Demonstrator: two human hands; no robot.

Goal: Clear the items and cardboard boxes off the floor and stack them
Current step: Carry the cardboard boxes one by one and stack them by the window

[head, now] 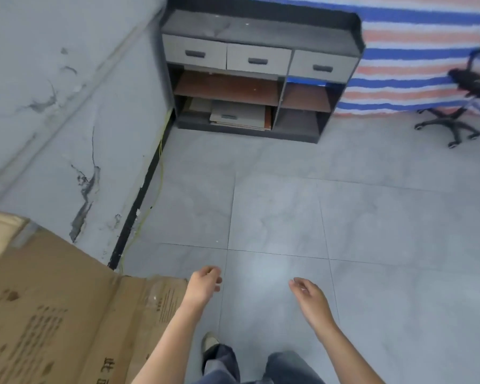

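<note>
A large brown cardboard box [53,314] fills the lower left corner, close against the cracked grey wall [53,106]. It runs out of the picture at the left and bottom, so its full length cannot be told. Its visible upper edge slants from the upper left down to the right, roughly along the wall, and its broad printed face looks upward. The black print on it lies sideways to the viewer. A taped flap at its right end points toward the left hand [204,284], which hangs just beside that flap without touching it. Whether the box is closed or holds anything cannot be told.

Both hands are free. The left hand's fingers are loosely curled around nothing. The right hand [309,296] is relaxed too, fingers slightly bent, over the grey tiled floor [372,217]. The two are well apart.

Against the far wall stands a dark cabinet [261,31] with three pale drawers, all pushed in. Below them are open compartments (brown shelf boards divide them). The lower left compartment holds a stack of flat panels [239,115] lying on their broad sides.

A yellow cable [160,173] follows the black baseboard. A black office chair [455,117] stands at the right before a blue-and-orange striped tarp [413,29].
</note>
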